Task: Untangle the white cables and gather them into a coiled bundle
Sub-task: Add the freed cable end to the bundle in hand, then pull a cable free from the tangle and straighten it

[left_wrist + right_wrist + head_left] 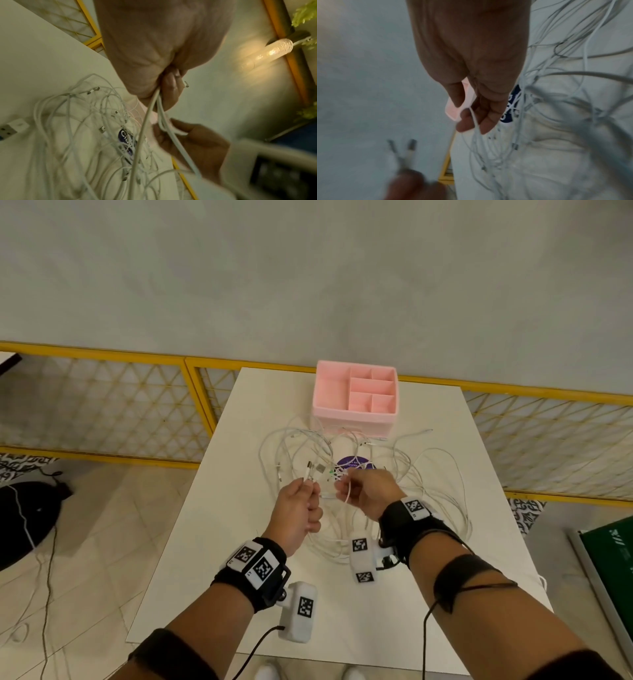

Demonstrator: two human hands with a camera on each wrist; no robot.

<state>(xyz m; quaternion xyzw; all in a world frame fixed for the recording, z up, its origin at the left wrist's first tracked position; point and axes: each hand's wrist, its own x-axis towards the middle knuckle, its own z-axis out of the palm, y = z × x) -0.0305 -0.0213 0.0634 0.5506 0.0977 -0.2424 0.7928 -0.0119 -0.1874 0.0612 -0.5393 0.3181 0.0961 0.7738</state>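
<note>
A tangle of white cables lies spread over the white table, partly covering a purple round sticker. Just above the heap, my left hand grips two cable strands, and their plug ends stick up past the fist. Close to its right, my right hand pinches a thin cable between thumb and fingers. In the left wrist view the right hand holds a small loop of the same strands. The rest of the cables stay looped on the table around both hands.
A pink compartment organizer stands at the table's far edge, behind the cables. A yellow-framed mesh fence runs behind the table. A black bag lies on the floor at left, and a green board at right.
</note>
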